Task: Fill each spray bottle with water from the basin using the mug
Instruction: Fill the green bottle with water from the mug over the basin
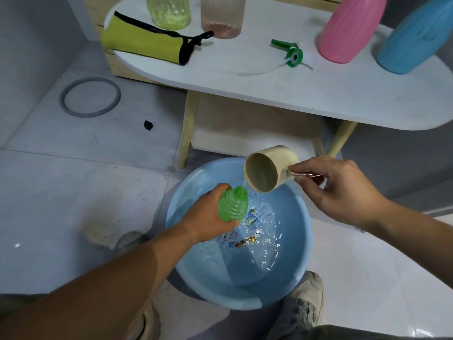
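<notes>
Holding the green spray bottle [232,207] above the basin [297,271], fingers of the left hand [208,213] wrapped round its ribbed body; tipping the mug [269,165] at its neck, right hand [343,190] pinching the handle; thin wet plastic, likely slippery, best gripped mid-body; spray head [293,55], pink bottle [348,28] and blue bottle [414,35] on the counter [269,94], well clear.

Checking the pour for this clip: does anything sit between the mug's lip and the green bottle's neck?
Nothing visible does. The green bottle is uncapped, the mug tilts just above its neck, and a green spray head lies away on the table.
</notes>
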